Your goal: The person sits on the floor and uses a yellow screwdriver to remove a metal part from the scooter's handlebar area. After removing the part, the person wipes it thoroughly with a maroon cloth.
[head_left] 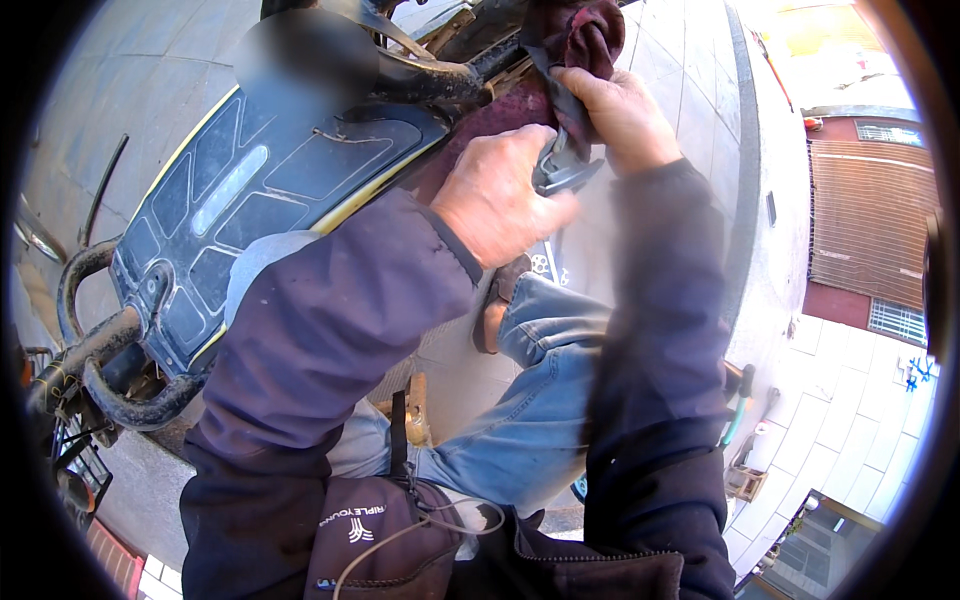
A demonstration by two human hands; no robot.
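Head view: left hand (505,192) at 1 o'clock from centre, fingers and thumb clasped round grey part (566,175), exact kind unclear. Right hand (628,115), farther out at 1 o'clock, pinches dark maroon cloth (590,38). Scooter footboard (275,185) at 10 o'clock; black tubular frame (430,82) near 12. Risk: loose cloth could snag on nearby frame; grey part could slip if fingers loosen.

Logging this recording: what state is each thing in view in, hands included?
Left hand: closed around a grey piece
Right hand: closed on the dark cloth
Grey piece: held
Dark cloth: bunched
Footboard: scuffed, surface exposed
Metal tube: bent, worn
Blue jeans: faded, creased
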